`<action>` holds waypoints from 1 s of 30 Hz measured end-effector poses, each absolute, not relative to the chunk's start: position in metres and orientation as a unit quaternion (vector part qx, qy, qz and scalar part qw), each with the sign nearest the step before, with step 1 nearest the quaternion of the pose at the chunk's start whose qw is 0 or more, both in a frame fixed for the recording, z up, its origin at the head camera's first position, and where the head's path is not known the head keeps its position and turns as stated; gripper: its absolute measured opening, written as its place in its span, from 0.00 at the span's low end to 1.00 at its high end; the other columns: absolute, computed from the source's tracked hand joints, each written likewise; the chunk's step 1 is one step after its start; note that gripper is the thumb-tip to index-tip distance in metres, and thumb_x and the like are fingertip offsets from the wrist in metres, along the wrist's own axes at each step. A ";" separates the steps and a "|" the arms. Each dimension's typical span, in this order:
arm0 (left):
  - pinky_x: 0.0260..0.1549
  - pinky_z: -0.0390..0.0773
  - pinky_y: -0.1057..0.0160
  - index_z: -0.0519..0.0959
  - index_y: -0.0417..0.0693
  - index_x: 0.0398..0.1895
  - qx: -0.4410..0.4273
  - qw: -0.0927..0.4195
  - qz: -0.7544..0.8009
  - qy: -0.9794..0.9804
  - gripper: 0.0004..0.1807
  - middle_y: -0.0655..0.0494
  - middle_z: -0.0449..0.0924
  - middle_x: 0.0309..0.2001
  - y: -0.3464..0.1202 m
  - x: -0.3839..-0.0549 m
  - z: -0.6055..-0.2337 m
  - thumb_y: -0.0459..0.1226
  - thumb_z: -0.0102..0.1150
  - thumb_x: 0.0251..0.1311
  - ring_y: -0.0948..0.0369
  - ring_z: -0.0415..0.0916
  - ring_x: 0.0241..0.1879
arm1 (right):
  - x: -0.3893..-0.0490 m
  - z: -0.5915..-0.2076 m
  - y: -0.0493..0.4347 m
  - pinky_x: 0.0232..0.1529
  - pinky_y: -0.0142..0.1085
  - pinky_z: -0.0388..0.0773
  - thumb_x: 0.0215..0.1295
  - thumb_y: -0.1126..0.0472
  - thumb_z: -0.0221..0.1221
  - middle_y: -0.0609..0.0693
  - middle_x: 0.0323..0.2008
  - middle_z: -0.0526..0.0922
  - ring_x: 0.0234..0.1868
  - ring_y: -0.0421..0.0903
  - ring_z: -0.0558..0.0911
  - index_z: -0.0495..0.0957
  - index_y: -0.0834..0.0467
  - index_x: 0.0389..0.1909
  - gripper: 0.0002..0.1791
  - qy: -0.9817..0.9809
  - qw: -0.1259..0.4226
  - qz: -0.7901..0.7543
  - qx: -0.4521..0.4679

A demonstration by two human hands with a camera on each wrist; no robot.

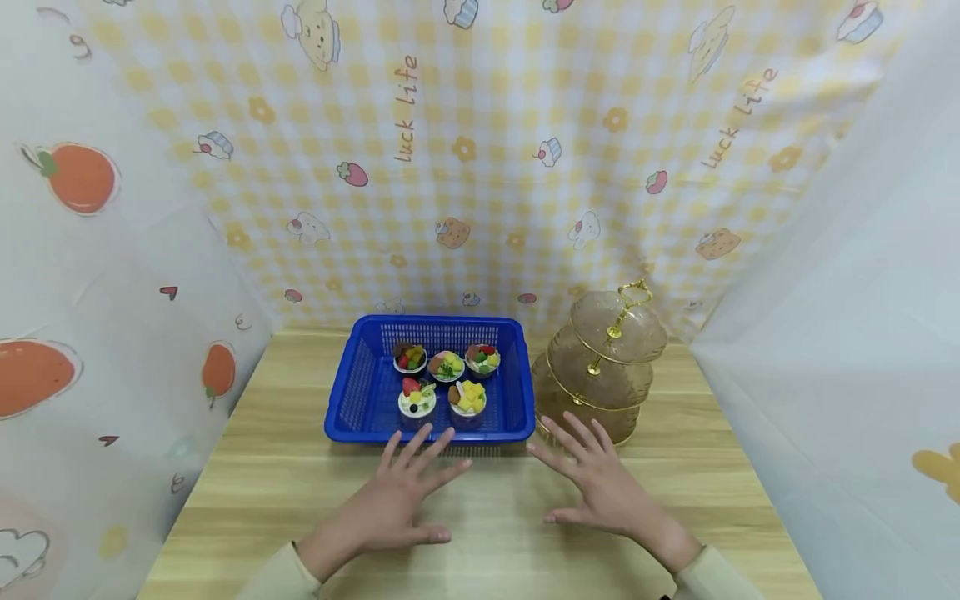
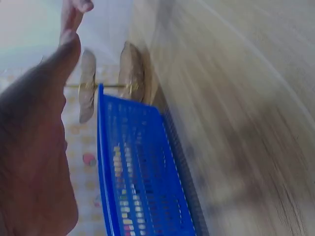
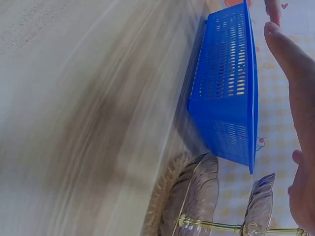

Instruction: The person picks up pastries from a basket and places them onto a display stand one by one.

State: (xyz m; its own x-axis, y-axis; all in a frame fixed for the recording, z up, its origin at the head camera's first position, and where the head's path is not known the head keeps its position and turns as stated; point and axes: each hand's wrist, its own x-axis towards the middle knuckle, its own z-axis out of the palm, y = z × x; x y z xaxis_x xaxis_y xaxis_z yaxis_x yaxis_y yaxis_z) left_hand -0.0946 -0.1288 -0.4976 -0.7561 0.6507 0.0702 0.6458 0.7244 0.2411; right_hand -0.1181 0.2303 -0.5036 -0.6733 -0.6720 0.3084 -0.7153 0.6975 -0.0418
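Both hands hover over the wooden table with fingers spread, holding nothing. My left hand (image 1: pixel 390 492) is in front of a blue plastic basket (image 1: pixel 341 408), its fingertips near the front rim. Inside the basket stand several small cups topped with what look like fruit pieces, such as one cup (image 1: pixel 468 398) with yellow chunks. My right hand (image 1: pixel 600 483) is in front of a three-tier stand (image 1: pixel 600 375) with smoky clear plates and a gold stem. In the right wrist view, the basket (image 3: pixel 221 110) and the stand's plates (image 3: pixel 197 191) appear beyond the hand.
The light wooden table (image 1: pixel 285 500) runs to a yellow checked cloth (image 1: pixel 465 192) with cartoon prints at the back. White printed sheets hang at the left (image 1: pixel 135 275) and right (image 1: pixel 840 350) sides.
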 end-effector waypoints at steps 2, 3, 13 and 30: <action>0.68 0.46 0.26 0.48 0.75 0.78 0.341 0.009 0.135 0.930 0.47 0.56 0.36 0.82 -0.136 -0.101 -0.495 0.75 0.41 0.56 0.41 0.38 0.80 | -0.123 -0.502 0.229 0.66 0.68 0.57 0.46 0.22 0.61 0.52 0.77 0.58 0.76 0.62 0.57 0.65 0.41 0.72 0.52 -0.910 0.137 0.084 0.382; 0.69 0.46 0.27 0.47 0.75 0.78 0.334 0.006 0.138 0.932 0.48 0.55 0.36 0.82 -0.141 -0.106 -0.494 0.75 0.43 0.56 0.41 0.37 0.80 | -0.125 -0.500 0.228 0.66 0.67 0.58 0.46 0.23 0.62 0.52 0.77 0.59 0.76 0.62 0.58 0.64 0.42 0.73 0.53 -0.910 0.135 0.084 0.383; 0.67 0.38 0.24 0.49 0.63 0.79 0.218 -0.034 0.221 0.950 0.49 0.50 0.36 0.82 -0.205 -0.148 -0.500 0.59 0.62 0.58 0.36 0.35 0.78 | -0.165 -0.483 0.208 0.66 0.55 0.70 0.49 0.36 0.71 0.54 0.72 0.68 0.72 0.55 0.67 0.61 0.46 0.75 0.53 -0.907 0.107 0.133 0.386; 0.64 0.33 0.22 0.44 0.54 0.80 0.092 -0.004 0.286 0.954 0.49 0.40 0.33 0.81 -0.265 -0.164 -0.530 0.56 0.58 0.63 0.32 0.29 0.77 | -0.234 -0.465 0.151 0.70 0.53 0.68 0.59 0.36 0.64 0.52 0.68 0.72 0.70 0.53 0.70 0.60 0.48 0.75 0.46 -0.914 0.008 0.161 0.373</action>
State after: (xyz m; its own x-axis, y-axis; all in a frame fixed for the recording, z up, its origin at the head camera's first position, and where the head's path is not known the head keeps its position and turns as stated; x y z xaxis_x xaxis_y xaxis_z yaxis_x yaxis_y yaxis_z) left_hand -0.1642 -0.2651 -0.5299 -0.9830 0.1734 0.0605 0.1780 0.8190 0.5454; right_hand -0.2344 0.1507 -0.4648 -0.7214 -0.6793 0.1348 -0.6845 0.6697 -0.2880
